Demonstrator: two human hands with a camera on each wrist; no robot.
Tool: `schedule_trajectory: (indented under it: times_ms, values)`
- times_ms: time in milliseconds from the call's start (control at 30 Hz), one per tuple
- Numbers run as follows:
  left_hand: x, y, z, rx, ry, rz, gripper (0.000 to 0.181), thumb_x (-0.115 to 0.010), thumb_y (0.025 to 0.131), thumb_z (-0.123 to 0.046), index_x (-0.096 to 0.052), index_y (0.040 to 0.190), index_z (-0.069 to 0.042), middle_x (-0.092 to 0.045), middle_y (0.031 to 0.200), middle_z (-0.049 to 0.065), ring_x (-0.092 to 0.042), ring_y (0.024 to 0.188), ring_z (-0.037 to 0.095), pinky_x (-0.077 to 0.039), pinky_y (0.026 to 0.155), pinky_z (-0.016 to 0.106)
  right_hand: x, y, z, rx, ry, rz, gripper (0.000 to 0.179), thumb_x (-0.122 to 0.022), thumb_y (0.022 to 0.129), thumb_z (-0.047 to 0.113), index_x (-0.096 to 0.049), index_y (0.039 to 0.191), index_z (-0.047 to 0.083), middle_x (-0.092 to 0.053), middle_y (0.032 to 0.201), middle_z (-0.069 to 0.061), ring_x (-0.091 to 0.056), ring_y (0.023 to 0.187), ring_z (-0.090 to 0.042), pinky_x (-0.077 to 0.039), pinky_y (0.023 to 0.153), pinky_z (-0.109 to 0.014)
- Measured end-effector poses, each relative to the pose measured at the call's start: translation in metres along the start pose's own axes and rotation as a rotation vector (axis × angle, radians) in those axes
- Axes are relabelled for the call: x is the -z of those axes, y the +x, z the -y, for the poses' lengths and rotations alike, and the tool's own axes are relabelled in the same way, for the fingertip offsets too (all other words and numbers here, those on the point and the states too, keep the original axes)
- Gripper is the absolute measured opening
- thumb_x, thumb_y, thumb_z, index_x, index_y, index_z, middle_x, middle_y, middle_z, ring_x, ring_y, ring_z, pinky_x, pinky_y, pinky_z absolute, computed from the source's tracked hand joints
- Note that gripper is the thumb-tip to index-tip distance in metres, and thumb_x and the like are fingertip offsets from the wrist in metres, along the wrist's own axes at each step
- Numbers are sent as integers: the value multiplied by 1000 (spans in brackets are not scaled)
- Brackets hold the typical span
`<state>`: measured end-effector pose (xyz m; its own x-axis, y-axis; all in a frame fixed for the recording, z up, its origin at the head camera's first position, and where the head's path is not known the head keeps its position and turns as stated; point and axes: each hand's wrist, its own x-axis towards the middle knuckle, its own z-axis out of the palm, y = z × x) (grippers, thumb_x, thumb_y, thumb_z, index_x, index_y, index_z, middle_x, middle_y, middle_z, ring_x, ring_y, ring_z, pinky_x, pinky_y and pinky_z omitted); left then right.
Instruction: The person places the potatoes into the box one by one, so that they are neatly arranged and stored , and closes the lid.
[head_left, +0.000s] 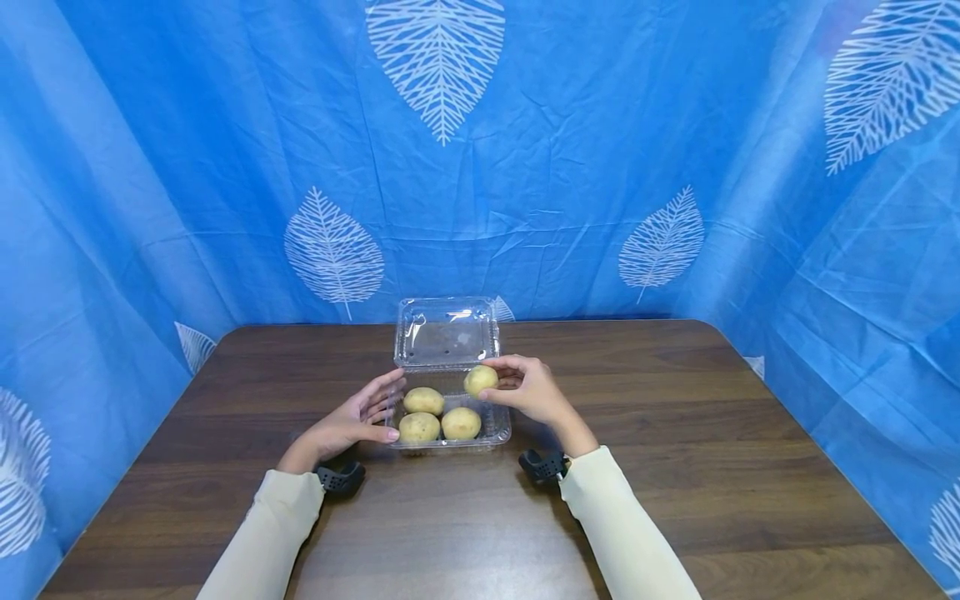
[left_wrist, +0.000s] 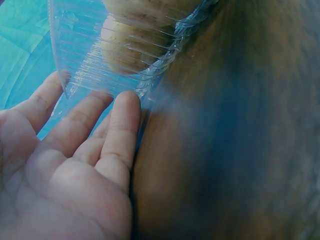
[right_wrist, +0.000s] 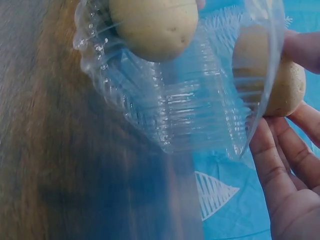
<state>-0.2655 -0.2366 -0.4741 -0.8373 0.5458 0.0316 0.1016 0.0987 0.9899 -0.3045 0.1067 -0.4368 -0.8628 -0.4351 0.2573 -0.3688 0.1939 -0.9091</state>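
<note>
A clear plastic clamshell box (head_left: 495,429) sits on the table with its lid (head_left: 447,337) raised at the back. Three yellow potatoes lie inside: one behind (head_left: 423,401) and two along the front, left (head_left: 418,428) and right (head_left: 461,423). My right hand (head_left: 528,390) pinches another potato (head_left: 480,381) between thumb and fingers, over the box's back right part. In the right wrist view that held potato (right_wrist: 287,85) shows partly through the clear wall. My left hand (head_left: 351,423) is at the box's left side, straight fingertips (left_wrist: 127,102) against the ribbed wall, thumb by the front left corner.
The box stands toward the far edge of a dark wooden table (head_left: 630,500). Blue curtains (head_left: 555,167) with white leaf prints hang behind the table and along both sides. A black strap device (head_left: 341,478) is on each wrist.
</note>
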Motion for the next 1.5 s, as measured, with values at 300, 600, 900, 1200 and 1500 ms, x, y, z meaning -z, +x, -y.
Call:
schedule_trajectory:
  times_ms: [300, 600, 900, 1200, 1500]
  values:
    - [0, 0, 0, -1, -3, -4, 108, -84, 95, -15, -10, 171, 4, -12, 175, 34, -13, 161, 55, -39, 120, 24, -7, 3, 3, -8, -20, 1, 45, -84, 89, -6, -67, 129, -17, -74, 119, -29, -75, 106, -37, -63, 93, -34]
    - [0, 0, 0, -1, 2, -4, 107, -83, 95, -16, -10, 171, 3, -12, 176, 33, -13, 161, 54, -38, 122, 28, -11, 8, 2, -4, -84, 31, 45, -85, 87, -5, -69, 128, -14, -75, 118, -26, -76, 107, -37, -63, 95, -39]
    - [-1, 0, 0, -11, -5, -1, 108, -84, 95, -17, -10, 170, 4, -12, 175, 34, -12, 161, 54, -39, 116, 19, -13, 9, 6, -3, -175, 72, 43, -86, 88, -2, -70, 126, -12, -76, 118, -24, -75, 110, -38, -62, 97, -38]
    - [-2, -1, -1, 2, -1, -8, 108, -84, 95, -17, -10, 171, 3, -12, 176, 33, -13, 161, 54, -37, 123, 29, -16, 11, 7, 9, -268, 98, 41, -88, 88, 1, -70, 123, -10, -76, 116, -21, -75, 110, -36, -62, 96, -36]
    - [-3, -1, -1, -6, -9, -7, 109, -84, 94, -16, -9, 170, 4, -11, 175, 34, -12, 161, 55, -38, 117, 20, -16, 15, 8, 2, -321, 141, 38, -87, 91, 8, -72, 123, -7, -77, 114, -18, -75, 105, -30, -62, 94, -34]
